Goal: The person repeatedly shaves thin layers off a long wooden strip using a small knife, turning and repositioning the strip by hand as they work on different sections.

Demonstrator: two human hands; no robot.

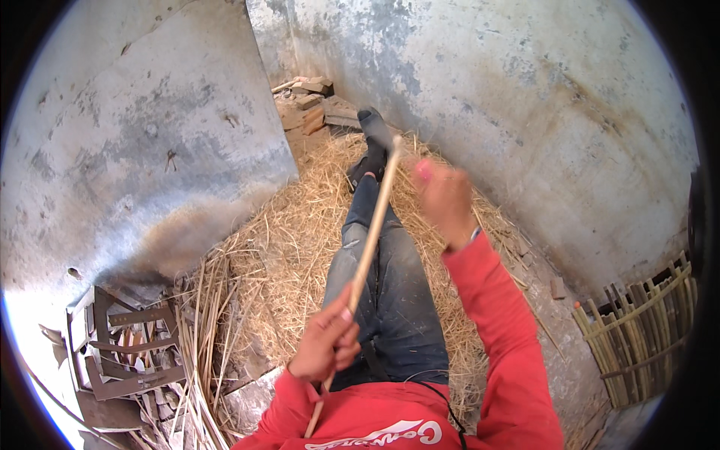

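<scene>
A long, pale wooden stick (373, 238) slants over my legs from my waist up toward my feet. My left hand (324, 343) is closed round its lower part, near my lap. To the right of the stick's far end, my right hand (445, 201) is raised and smeared by motion. Its fingers look curled in, with something bright pink (424, 171) showing at them; I cannot make out its kind. A grey blur by the stick's tip is too smeared to name.
Loose straw (270, 259) covers the floor around my legs. Long thin strips (204, 330) and a broken wooden frame (135, 349) lie at left. A slatted bamboo piece (641, 334) leans at right. Bricks (311, 97) are piled in the far corner between bare walls (510, 90).
</scene>
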